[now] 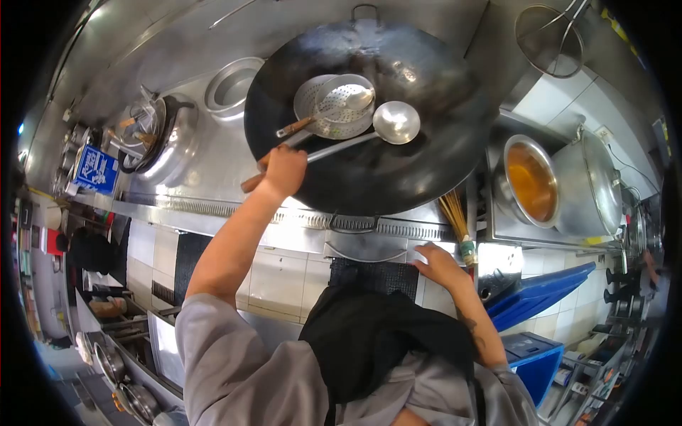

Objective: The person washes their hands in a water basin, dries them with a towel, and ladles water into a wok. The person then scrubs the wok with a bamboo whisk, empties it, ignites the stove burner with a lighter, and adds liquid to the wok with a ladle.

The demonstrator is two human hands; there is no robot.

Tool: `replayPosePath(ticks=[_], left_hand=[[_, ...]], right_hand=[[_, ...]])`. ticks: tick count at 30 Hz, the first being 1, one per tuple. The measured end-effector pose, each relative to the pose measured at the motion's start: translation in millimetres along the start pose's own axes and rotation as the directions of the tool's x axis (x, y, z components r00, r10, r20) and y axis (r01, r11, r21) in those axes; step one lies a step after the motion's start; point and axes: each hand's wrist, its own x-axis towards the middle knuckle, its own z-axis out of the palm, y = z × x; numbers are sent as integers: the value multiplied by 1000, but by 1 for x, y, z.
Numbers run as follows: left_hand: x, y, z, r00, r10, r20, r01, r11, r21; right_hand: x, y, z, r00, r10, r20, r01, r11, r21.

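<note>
My left hand (286,170) is wrapped round the handle of a ladle (396,123), whose wooden end sticks out past my wrist. The ladle's round bowl hangs over a big dark wok (398,177). A perforated skimmer (344,128) lies in the wok, its handle running up to my left fingers; whether they grip it too I cannot tell. On top of the skimmer is a smaller spoon-like tool (359,100) with a wooden handle. My right hand (439,265) is held low in front of the counter, fingers apart and holding nothing, close to a bamboo brush (458,220).
At right, a metal pot (510,186) of orange-brown liquid stands beside a large lidded pot (586,184). A wire strainer (548,42) hangs above. Left of the wok are a metal bowl (234,89) and a blue box (96,170). A blue bin (533,362) stands low at right.
</note>
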Motion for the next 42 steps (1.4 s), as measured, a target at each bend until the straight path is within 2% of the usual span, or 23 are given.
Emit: replayPosePath(ticks=[2,5,7,9,11,13,14,15,17,19,20,21,22,23,24,26,27,29,31,34,36,38,42], left_hand=[[2,3,-3,986,-101,133,137,944,-301],[-3,19,-19,963,-108,246,241,752,-614],[1,40,-39,965,-58,256,241,588,-773],[11,69,-95,922,32,386,382,87,-920],[22,103,-133,949,67,308,314,-284,-906],[35,142,-172,987,1,163,146,-443,-885],[35,157,-196,997,-35,66,44,-438,-898],[41,171,-200,996,-78,-52,-72,-281,-957],[36,170,-231,982,127,-140,-111,-207,-972],[45,140,-221,913,369,-174,-191,11,-981],[44,122,-218,935,350,53,20,98,-995],[49,104,-201,976,217,-2,-53,228,-972],[56,77,-160,988,79,-136,-156,391,-907],[65,39,-105,979,-30,-204,-125,701,-702],[68,6,-68,980,-84,-179,-24,848,-530],[55,-38,-22,970,-244,18,233,896,-379],[50,-51,-7,943,-321,87,333,903,-271],[54,-85,43,941,-293,167,337,832,-441],[59,-87,45,943,-230,239,324,797,-510],[67,-79,28,951,-140,275,264,831,-489],[68,-82,37,968,-147,202,228,853,-470],[78,-68,-1,812,-121,571,474,707,-524],[100,-65,15,850,-238,469,445,801,-400]], right_hand=[[-22,-7,-30,995,99,1,-99,995,20],[-43,-32,-79,974,217,-58,-176,898,404],[-35,-77,-118,963,155,-221,-37,886,463],[-12,-99,-120,940,143,-308,72,803,592],[14,-128,-118,949,114,-293,98,779,619],[35,-155,-103,949,109,-296,163,635,755],[43,-160,-98,933,129,-336,236,485,842],[40,-157,-103,927,212,-308,183,463,867],[33,-155,-116,900,365,-238,82,396,915],[9,-136,-122,774,522,-359,103,455,884],[-12,-113,-117,772,497,-396,157,455,877],[-35,-100,-111,701,523,-485,64,631,773],[-57,-87,-99,637,600,-484,-1,628,778],[-85,-65,-79,615,593,-519,-24,672,740],[-116,-41,-56,597,583,-552,-53,715,697],[-180,-15,-4,544,690,-478,-205,662,721],[-200,-28,9,496,777,-387,-200,536,820],[-236,-34,46,430,842,-326,-231,451,862],[-260,-39,75,501,798,-335,-241,500,831],[-258,-60,90,469,875,-118,-214,242,946],[-246,-58,90,505,849,-155,-251,316,915],[-233,-46,97,550,818,-170,-232,345,909],[-193,32,145,514,810,-282,-461,538,706]])
